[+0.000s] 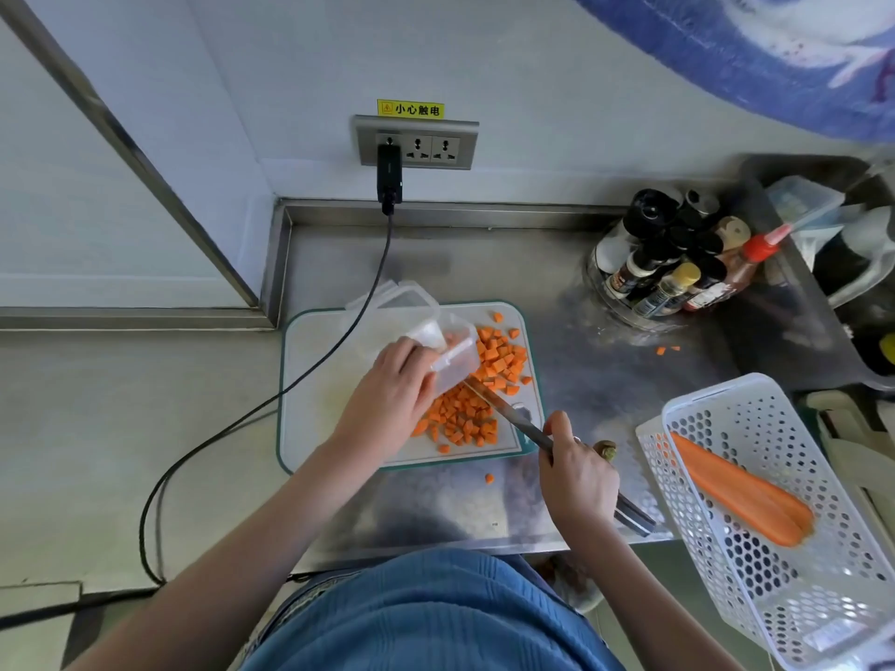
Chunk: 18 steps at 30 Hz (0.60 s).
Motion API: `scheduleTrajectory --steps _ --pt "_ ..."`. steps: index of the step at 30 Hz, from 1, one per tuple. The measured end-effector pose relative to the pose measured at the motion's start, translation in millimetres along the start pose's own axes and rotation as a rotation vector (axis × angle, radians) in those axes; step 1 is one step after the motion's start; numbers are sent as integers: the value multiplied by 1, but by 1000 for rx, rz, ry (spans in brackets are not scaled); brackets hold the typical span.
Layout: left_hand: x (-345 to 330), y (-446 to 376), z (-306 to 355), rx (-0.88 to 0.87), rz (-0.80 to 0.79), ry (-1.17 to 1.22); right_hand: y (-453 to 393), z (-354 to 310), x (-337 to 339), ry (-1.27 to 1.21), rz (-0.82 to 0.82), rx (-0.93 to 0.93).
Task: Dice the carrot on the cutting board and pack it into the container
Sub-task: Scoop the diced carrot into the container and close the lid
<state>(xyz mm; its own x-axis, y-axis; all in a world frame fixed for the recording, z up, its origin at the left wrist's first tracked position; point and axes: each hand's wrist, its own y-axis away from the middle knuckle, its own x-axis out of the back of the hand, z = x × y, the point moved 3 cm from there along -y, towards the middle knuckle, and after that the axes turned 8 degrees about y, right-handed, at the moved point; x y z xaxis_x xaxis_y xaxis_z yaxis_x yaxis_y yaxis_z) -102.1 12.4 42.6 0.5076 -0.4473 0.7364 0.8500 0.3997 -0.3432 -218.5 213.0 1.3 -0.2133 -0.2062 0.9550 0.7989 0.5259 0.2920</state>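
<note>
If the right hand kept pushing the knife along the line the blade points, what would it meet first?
Probably the clear container that the left hand holds tilted on the cutting board. The right hand aims the knife at its mouth, through diced carrot; depth is uncertain.

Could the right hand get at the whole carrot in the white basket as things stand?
Probably not right away: the right hand grips the knife. The carrot lies uncovered in the open basket just beside that hand, so the path itself looks free once the knife is put down.

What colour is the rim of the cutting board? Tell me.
Teal green, running round a white cutting board; it shows best along the near edge in the head view.
</note>
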Motion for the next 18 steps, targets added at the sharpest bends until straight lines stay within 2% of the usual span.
scheduleTrajectory --steps 3,8,15,18 --pt "8 15 9 -27 -30 107 0 -3 1 -12 3 -7" --pt "21 16 10 -65 26 109 1 -6 3 -29 22 -32" --pt "41 55 11 -228 115 -104 1 -1 7 -67 43 -111" --pt "41 82 -2 -190 117 -249 1 1 8 -71 47 -127"
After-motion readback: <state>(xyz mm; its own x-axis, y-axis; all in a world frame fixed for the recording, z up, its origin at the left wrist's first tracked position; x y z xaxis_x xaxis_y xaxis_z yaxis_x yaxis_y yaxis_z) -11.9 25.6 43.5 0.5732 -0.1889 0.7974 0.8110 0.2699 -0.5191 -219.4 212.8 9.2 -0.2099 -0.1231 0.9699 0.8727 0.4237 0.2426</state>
